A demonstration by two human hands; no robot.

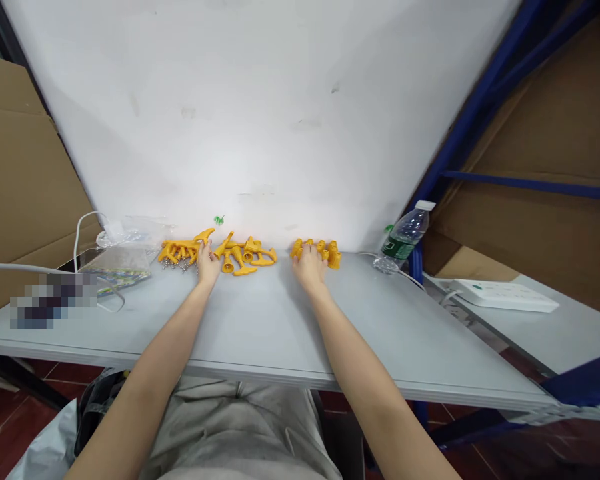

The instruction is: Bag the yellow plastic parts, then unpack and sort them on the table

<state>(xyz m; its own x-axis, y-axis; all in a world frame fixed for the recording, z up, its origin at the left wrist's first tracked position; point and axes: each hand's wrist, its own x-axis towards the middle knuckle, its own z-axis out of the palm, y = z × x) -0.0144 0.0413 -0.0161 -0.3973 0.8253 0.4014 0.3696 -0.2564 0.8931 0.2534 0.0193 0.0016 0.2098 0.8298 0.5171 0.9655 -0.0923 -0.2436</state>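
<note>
At the back of the grey table, my left hand (pixel 209 265) is closed at the right end of a heap of yellow plastic pieces with metal ends (pixel 177 253). A curved yellow T-shaped piece (pixel 205 235) sticks up at its fingertips. To its right lie several loose yellow T-shaped pieces with hollow, cone-like stems (pixel 245 256). My right hand (pixel 309 266) reaches over a group of yellow pieces standing close together (pixel 334 255), its fingers curled down around one of them. The fingertips of that hand are partly hidden.
A white board (pixel 280 133) rises behind the table (pixel 265 327). On the right stand a tilted water bottle (pixel 403 241) and a white power strip (pixel 503 295). Plastic bags (pixel 130 257) and a white cable (pixel 77 243) lie on the left, near a cardboard box (pixel 25 167).
</note>
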